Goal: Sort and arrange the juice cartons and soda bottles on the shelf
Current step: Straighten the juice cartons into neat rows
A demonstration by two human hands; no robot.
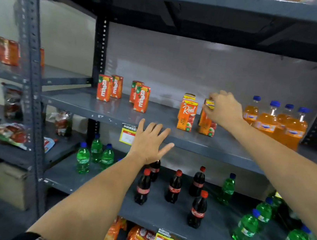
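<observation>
Right grip [223,108] on half-hidden Real carton [207,120] — left hand [148,141] spread

Grey shelf [153,120]. Orange cartons [104,87] with green corners. Orange-red cartons [187,113], yellow tops. Orange bottles [269,119] with blue caps. Dark cola bottles [198,209], red caps and labels. Green bottles [83,158], blue caps. Yellow tag [127,134].

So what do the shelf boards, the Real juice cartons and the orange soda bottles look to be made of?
Shelf board: probably painted steel, glossy grey with chipped edges and perforated uprights. Real juice cartons: printed coated paperboard, by their sharp folded corners. Orange soda bottles: clear plastic, likely PET, since the drink shows through, with blue screw caps.
</observation>
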